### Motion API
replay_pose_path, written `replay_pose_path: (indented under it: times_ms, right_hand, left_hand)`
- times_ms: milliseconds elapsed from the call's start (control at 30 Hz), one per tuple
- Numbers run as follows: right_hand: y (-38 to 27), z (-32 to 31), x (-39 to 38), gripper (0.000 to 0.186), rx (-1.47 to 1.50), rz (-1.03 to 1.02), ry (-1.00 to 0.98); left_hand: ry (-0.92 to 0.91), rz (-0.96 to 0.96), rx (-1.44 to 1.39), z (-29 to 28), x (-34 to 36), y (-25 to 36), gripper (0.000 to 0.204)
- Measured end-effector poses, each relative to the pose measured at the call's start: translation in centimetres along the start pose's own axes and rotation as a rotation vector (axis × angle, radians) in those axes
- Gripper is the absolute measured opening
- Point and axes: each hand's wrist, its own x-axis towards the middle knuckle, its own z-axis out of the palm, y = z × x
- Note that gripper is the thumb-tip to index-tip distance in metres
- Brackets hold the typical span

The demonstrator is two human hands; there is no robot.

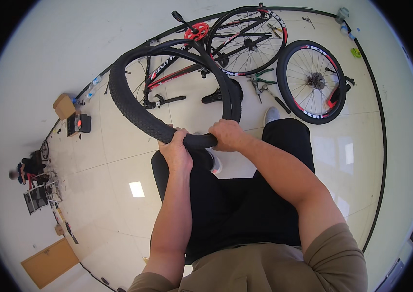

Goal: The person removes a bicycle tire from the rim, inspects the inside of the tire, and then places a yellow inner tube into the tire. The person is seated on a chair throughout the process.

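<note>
A loose black bicycle tyre (129, 102) with knobby tread hangs in a loop in front of me, a second black band along its inner side; I cannot tell whether that is part of it. My left hand (174, 148) grips its near section from the left, fingers wrapped round it. My right hand (227, 135) is closed round the same tyre a little to the right, near my right knee. Behind the loop lies a black and red bicycle frame (172, 73) with a red chainring (196, 31).
On the tiled floor lie two wheels (301, 109) (280, 27), pliers (257, 82), a long tool (277, 100) and a black-and-red object (335, 97). An open cardboard box (63, 104) and toolbox (77, 124) stand left. A person (31, 168) sits by a folding chair (36, 198) farther left.
</note>
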Motion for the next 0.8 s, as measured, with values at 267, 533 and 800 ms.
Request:
replay_pose_path:
  times_ms: [267, 533, 800]
  right_hand:
    - [3.1, 2.0, 0.5, 0.055, -0.117, 0.014, 0.109]
    - [2.8, 1.2, 1.0, 0.045, -0.106, 0.042, -0.045]
    - [3.6, 1.0, 2.1, 0.029, -0.066, -0.019, -0.184]
  left_hand:
    - [-0.057, 0.009, 0.041, 0.0, -0.2, 0.3, 0.044]
    - [-0.023, 0.031, 0.060, -0.1, 0.0, 0.2, 0.045]
    - [-0.001, 0.037, 0.064, 0.3, -0.2, 0.1, 0.048]
